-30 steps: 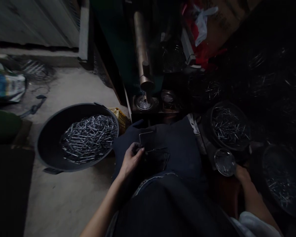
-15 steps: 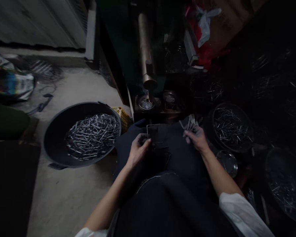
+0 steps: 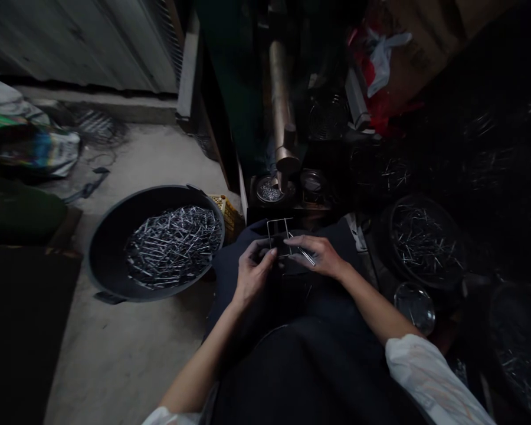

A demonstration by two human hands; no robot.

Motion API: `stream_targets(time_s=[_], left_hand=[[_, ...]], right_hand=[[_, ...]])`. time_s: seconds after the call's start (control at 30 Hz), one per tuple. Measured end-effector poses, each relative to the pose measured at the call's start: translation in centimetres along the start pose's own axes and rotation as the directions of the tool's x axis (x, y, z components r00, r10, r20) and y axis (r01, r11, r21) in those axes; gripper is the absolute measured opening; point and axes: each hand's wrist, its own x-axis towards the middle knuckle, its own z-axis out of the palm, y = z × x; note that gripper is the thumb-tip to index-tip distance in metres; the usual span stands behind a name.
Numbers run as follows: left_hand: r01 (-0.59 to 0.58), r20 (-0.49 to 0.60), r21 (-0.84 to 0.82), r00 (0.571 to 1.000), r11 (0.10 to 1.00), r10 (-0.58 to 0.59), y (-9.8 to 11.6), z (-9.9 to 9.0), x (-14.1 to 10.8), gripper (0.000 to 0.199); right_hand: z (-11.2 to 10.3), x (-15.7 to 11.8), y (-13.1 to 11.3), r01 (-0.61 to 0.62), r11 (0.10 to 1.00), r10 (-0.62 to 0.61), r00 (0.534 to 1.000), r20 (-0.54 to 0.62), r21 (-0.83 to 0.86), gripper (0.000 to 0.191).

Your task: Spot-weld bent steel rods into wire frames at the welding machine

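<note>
A: Your left hand (image 3: 253,273) was closed on a bent wire frame (image 3: 277,221), thumb pressed toward the fingers.

B: And your right hand (image 3: 321,254) had thin metal rods (image 3: 308,256) pinched in it, its fingertips right at the frame's three-o'clock side; I couldn't tell whether all those rods were loose from it.

A: So you had the frame between your two hands, its upper bar toward twelve o'clock, over dark blue cloth (image 3: 230,283).

B: What lay at nine o'clock from your hands?

A: You had a big dark tub (image 3: 110,236) there, with a heap of wire pieces (image 3: 177,245) in it. A yellow crate (image 3: 225,208) stood just beside it, at your ten.

B: At twelve you faced a brownish metal cylinder (image 3: 279,88), pointing down at a small round dish (image 3: 269,200) of shiny bits.

A: At your three sat a dark round pan (image 3: 387,242) with more loose wire, and at four, near it, a shiny shallow bowl (image 3: 415,307).
</note>
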Motion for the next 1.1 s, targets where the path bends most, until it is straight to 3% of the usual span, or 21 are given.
stream_targets(time_s=[0.47, 0.87, 1.1], left_hand=[[-0.070, -0.007, -0.082, 0.998, 0.994, 0.070, 0.5, 1.2, 0.7, 0.033], [-0.096, -0.013, -0.043, 0.995, 0.994, 0.095, 0.6, 1.0, 1.3, 0.029], [-0.079, -0.007, -0.110, 0.997, 0.991, 0.079, 1.4, 1.1, 1.6, 0.032]], right_hand=[[-0.9, 0.4, 0.7, 0.015, 0.998, -0.011, 0.998, -0.054, 0.065, 0.040], [-1.2, 0.9, 0.9, -0.021, 0.996, 0.024, 0.999, -0.041, 0.081, 0.038], [-1.3, 1.8, 0.9, 0.015, 0.997, -0.011, 0.999, -0.053, 0.075, 0.039]])
